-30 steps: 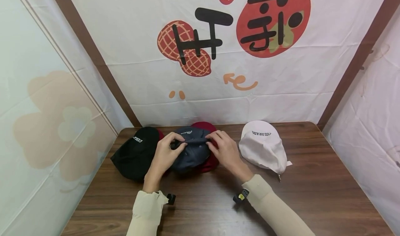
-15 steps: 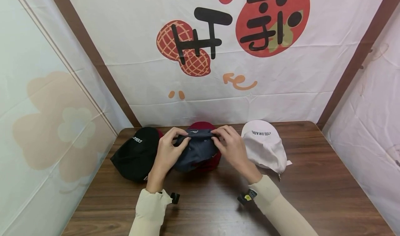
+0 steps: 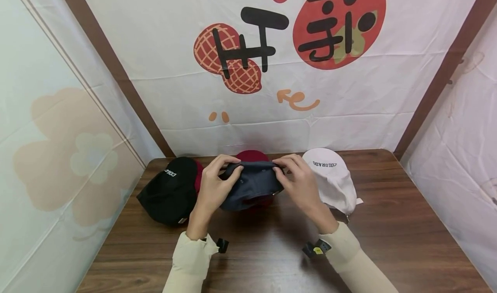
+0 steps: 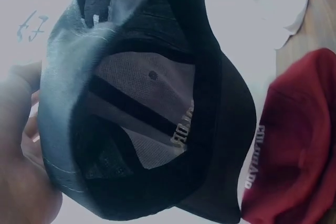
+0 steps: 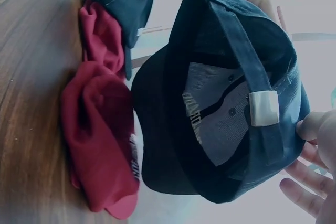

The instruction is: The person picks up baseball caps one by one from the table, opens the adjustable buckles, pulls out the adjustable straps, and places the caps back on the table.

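Observation:
Between both hands hangs a navy baseball cap [image 3: 252, 185], its crown facing the head camera. My left hand [image 3: 215, 183] pinches its left side between thumb and fingers. My right hand [image 3: 303, 183] pinches the opposite side the same way. The wrist views look into the cap's hollow, where the lining, sweatband and the back of the stitched lettering show. A metal buckle [image 5: 264, 108] sits on the back strap in the right wrist view. Directly behind the navy cap is a dark red cap [image 3: 251, 156], mostly hidden in the head view; its lettering shows in the left wrist view.
On the left of the wooden table [image 3: 268, 258] lies a black cap [image 3: 168, 193], overlapping a second red cap [image 3: 199, 176]. A white cap [image 3: 330, 176] lettered COLORADO lies just right of my right hand. A printed white curtain [image 3: 155, 103] hangs behind the table.
Both hands have lifted the navy cap off the red one and moved slightly right. Its rim has tipped up, so its front lettering no longer shows in the head view.

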### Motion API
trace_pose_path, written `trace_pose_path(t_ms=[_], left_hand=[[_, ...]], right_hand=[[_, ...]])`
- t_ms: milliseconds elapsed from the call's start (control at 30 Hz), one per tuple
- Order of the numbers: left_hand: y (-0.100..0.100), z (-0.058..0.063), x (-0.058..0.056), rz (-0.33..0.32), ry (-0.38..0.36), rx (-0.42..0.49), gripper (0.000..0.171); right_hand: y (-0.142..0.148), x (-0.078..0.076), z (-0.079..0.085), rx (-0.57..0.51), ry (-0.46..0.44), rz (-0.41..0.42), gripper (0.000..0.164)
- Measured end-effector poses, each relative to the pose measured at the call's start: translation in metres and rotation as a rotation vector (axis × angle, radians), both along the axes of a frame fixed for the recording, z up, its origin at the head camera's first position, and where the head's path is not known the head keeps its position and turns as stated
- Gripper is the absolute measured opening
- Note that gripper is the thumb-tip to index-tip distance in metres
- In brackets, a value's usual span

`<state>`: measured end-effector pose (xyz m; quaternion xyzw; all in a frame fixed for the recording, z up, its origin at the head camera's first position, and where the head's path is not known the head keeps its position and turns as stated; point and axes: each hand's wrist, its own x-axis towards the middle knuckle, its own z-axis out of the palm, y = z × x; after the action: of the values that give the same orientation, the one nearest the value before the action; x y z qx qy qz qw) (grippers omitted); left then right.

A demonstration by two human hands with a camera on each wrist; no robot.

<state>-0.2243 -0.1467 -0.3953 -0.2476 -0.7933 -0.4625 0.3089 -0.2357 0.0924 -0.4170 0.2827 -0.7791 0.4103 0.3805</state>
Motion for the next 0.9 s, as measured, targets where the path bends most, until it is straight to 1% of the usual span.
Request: trace_pose_path(t_ms=[133, 300, 433, 633, 900], left_hand=[[0.007, 0.005, 0.003, -0.002, 0.007, 0.016, 0.018], [0.014, 0.008, 0.004, 0.008, 0.002, 0.021, 0.019], [0.019, 0.008, 0.004, 0.005, 0.01, 0.02, 0.019], [0.025, 0.012, 0.004, -0.036, 0.031, 0.042, 0.017], [0.037, 0.014, 0.001, -0.028, 0.031, 0.055, 0.014]], right_hand=[[0.006, 0.003, 0.007, -0.022, 0.018, 0.003, 0.017], [0.012, 0.006, 0.013, -0.05, 0.034, -0.019, 0.016], [0.016, 0.007, 0.015, -0.068, 0.045, -0.028, 0.016], [0.023, 0.009, 0.018, -0.092, 0.066, -0.029, 0.017], [0.034, 0.01, 0.019, -0.107, 0.076, -0.01, 0.02]])
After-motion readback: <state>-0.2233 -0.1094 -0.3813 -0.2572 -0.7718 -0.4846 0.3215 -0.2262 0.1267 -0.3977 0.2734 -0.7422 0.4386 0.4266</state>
